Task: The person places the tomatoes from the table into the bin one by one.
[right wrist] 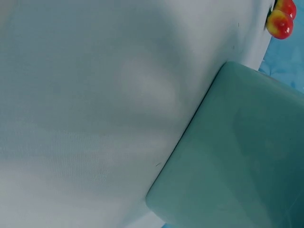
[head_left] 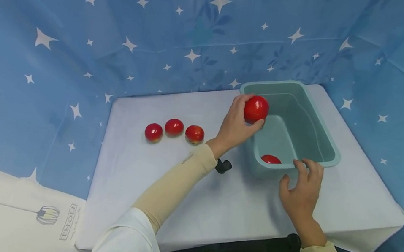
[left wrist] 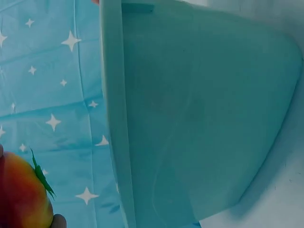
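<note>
My left hand point(head_left: 236, 126) grips a red tomato point(head_left: 256, 109) above the left side of a pale green plastic tub point(head_left: 300, 90). Green leaves show on this tomato point(left wrist: 21, 192) in the left wrist view. Inside the tub, near its front wall, lies another red tomato point(head_left: 271, 159), its lower part hidden by the rim. My right hand point(head_left: 304, 190) is at the tub's front rim, fingers loosely bent with the fingertips right at the edge and the thumb apart below. The right wrist view shows the tub's outer wall point(right wrist: 228, 152) but not the hand.
Three tomatoes stand in a loose row left of the tub: one at the left point(head_left: 153, 132), one in the middle point(head_left: 174, 127), one at the right point(head_left: 195, 134). A white cloth covers the table point(head_left: 134, 176). Blue star-patterned curtains point(head_left: 154, 26) hang behind it.
</note>
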`<state>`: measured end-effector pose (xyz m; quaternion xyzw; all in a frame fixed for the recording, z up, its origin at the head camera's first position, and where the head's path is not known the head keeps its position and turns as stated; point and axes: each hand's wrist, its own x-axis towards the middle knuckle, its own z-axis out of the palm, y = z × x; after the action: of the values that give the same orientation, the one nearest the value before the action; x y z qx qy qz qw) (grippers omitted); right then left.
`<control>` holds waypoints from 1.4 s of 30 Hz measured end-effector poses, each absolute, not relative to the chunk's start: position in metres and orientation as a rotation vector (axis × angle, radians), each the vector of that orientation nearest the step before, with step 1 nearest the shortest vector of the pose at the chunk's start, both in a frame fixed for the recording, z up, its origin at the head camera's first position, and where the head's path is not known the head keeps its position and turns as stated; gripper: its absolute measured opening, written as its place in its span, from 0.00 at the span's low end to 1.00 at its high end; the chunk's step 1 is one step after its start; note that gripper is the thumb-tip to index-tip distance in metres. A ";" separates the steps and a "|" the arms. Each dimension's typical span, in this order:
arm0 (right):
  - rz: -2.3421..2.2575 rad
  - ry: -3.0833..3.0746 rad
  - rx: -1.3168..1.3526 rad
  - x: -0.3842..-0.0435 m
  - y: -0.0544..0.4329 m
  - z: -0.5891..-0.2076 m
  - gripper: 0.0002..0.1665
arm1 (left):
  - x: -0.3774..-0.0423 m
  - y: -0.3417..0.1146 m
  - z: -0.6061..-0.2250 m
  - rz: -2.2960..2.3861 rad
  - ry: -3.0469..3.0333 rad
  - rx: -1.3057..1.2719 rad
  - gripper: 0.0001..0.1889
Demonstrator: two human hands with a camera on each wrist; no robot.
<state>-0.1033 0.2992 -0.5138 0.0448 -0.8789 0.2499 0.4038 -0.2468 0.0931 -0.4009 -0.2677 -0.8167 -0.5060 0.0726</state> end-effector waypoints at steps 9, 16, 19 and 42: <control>0.611 -2.254 0.129 -0.101 0.298 -0.511 0.30 | -0.244 0.110 -0.407 -1.656 -2.475 -0.817 0.37; 0.607 -2.237 0.111 -0.101 0.298 -0.511 0.29 | -0.236 0.134 -0.410 -1.693 -2.556 -0.780 0.38; 0.610 -2.240 0.101 -0.101 0.297 -0.511 0.29 | -0.235 0.139 -0.412 -1.638 -2.594 -0.781 0.37; 0.598 -2.238 0.101 -0.103 0.296 -0.512 0.30 | -0.236 0.133 -0.420 -1.634 -2.704 -0.771 0.44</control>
<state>-0.1029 0.2957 -0.5120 0.0398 -0.8847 0.2364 0.3999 -0.2365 0.1328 -0.4203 -0.2366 -0.8302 -0.5018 -0.0552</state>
